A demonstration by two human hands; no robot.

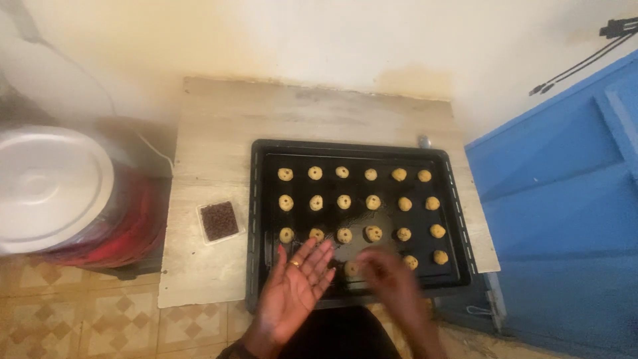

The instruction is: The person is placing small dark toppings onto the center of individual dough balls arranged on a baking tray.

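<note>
A black baking tray (259, 199) lies on a small pale wooden table (212, 126). Several small round dough balls (343, 201) with dark chips sit on it in rows. My left hand (292, 286) hovers palm up over the tray's near edge, fingers spread, a ring on one finger, holding nothing. My right hand (392, 279) is blurred with motion over the near row, close to a dough ball (351, 268); whether it holds anything cannot be made out.
A small clear tub of dark chocolate chips (219, 221) sits left of the tray. A white lid on a red container (53, 189) stands at the left. A blue door (565, 199) is on the right. Patterned floor tiles lie below.
</note>
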